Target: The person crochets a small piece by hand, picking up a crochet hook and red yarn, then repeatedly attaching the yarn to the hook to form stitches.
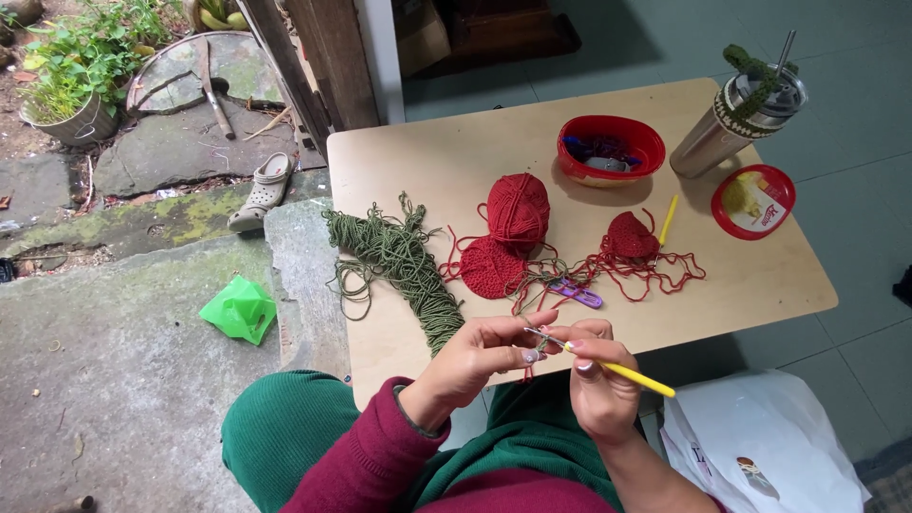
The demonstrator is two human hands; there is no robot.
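Yellow crochet hook (617,369) between both hands (532,356)

Smooth pale wooden table (760,275); at 12 o'clock, soft red yarn ball (519,209); matt green yarn bundle (404,261) at 9; glossy red plastic bowl (610,149) at 1; brushed metal tumbler (708,142); yellow plastic-handled crochet hook (617,370) with metal tip.

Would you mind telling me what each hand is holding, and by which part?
Right hand grips the yellow crochet hook mid-shaft; left hand pinches red yarn at the hook's tip.
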